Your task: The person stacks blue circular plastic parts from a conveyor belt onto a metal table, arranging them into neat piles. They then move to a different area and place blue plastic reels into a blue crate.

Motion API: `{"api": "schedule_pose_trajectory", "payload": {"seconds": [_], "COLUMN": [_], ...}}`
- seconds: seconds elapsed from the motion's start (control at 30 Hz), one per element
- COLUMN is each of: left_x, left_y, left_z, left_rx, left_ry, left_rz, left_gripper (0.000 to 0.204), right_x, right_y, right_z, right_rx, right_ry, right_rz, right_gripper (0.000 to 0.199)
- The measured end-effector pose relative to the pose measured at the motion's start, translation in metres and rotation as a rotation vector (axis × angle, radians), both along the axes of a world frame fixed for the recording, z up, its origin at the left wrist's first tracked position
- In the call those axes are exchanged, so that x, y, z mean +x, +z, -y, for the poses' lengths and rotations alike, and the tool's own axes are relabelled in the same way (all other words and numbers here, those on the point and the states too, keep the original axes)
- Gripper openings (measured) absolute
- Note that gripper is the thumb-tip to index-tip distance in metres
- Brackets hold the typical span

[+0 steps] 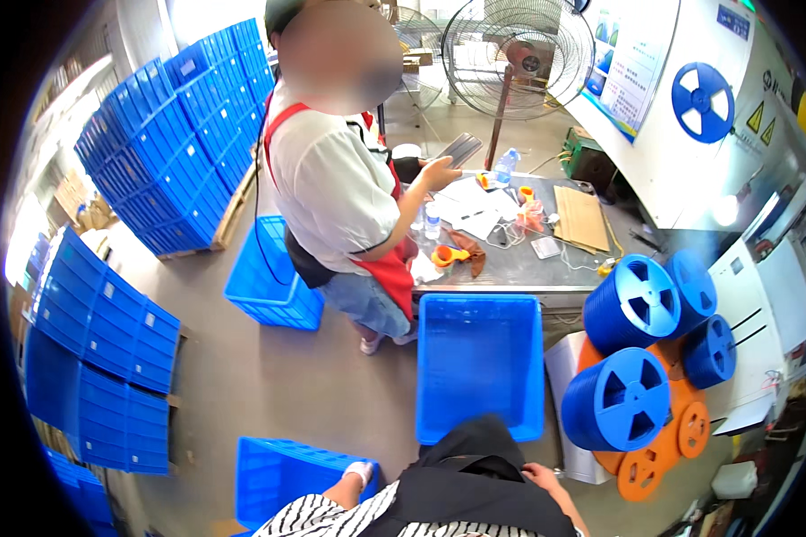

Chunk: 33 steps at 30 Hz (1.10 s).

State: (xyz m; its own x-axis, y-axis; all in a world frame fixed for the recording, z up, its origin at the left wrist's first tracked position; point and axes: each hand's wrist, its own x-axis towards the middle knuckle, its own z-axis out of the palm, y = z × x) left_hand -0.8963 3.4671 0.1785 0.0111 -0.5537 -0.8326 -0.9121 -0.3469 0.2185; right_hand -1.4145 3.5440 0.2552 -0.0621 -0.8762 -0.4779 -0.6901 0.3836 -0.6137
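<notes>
My left hand (360, 472), in a whitish glove or finger covers, is closed on the upper right rim of a blue plastic crate (304, 461) at the lower left. Inside that crate I see only blue wall and floor. My right hand (539, 475) is low beside the black cloth (475, 488) over my front, near a white box (584, 465); its fingers show only in part, and I cannot make out anything in them. Straight ahead, against the table, stands another blue crate (480, 367) with nothing visible inside.
A person (331, 197) in a red apron stands ahead, holding a phone-like device (461, 150). The grey table (510, 276) bears papers, bottles and orange-yellow tape dispensers. Blue reels (616, 398) stand on orange reels (640, 474) at right. Stacked blue crates (103, 349) line the left.
</notes>
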Motion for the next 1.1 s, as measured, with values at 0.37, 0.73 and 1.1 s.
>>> {"api": "schedule_pose_trajectory", "payload": {"seconds": [0.37, 0.73, 1.1], "left_x": [-0.05, -0.056, -0.087], "left_y": [0.083, 0.091, 0.104], "left_z": [0.034, -0.009, 0.032], "left_rx": [-0.324, -0.202, -0.334], "left_ry": [0.185, 0.335, 0.286], "left_rz": [0.152, 0.358, 0.182], "left_gripper": [0.037, 0.023, 0.031], "right_x": [-0.027, -0.034, -0.067], "right_y": [-0.027, -0.035, -0.06], "right_z": [-0.005, 0.052, 0.046], "right_rx": [0.298, 0.182, 0.186], "right_ry": [-0.196, -0.204, -0.228], "right_rz": [0.052, 0.121, 0.086], "right_gripper": [0.035, 0.039, 0.035]}}
